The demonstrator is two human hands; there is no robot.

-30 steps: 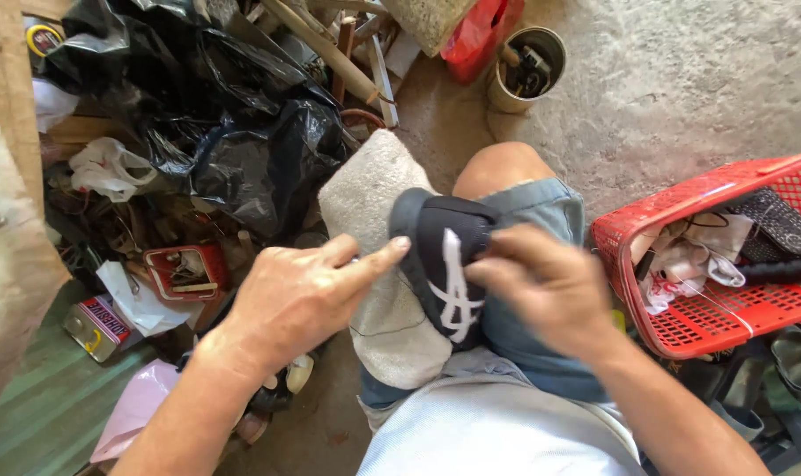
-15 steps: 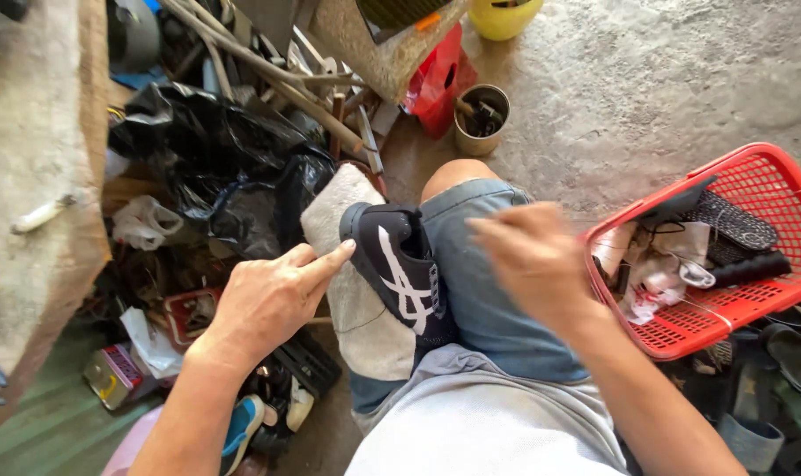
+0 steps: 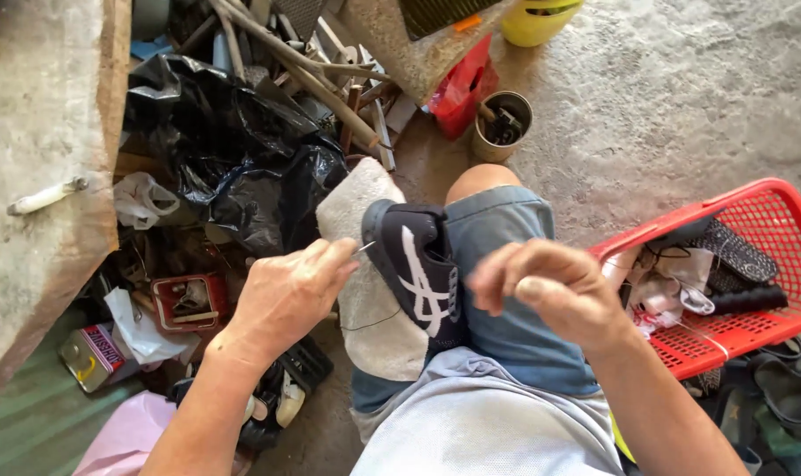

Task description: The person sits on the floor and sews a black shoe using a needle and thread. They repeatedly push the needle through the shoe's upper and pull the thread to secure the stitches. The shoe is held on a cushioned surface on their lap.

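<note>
Left hand: your left hand (image 3: pixel 290 295) has its fingers pinched shut on a thin needle (image 3: pixel 365 249), whose tip touches the shoe's left edge.
Right hand: your right hand (image 3: pixel 550 291) hangs just right of the shoe, fingers curled; whether it grips anything, you cannot tell.
Shoe: the black shoe (image 3: pixel 415 267) with white stripes lies on a pale cloth (image 3: pixel 365 326) over your knee.
Surroundings: a red basket (image 3: pixel 771 229) sits to the right, black bags (image 3: pixel 233 159) far left.
</note>
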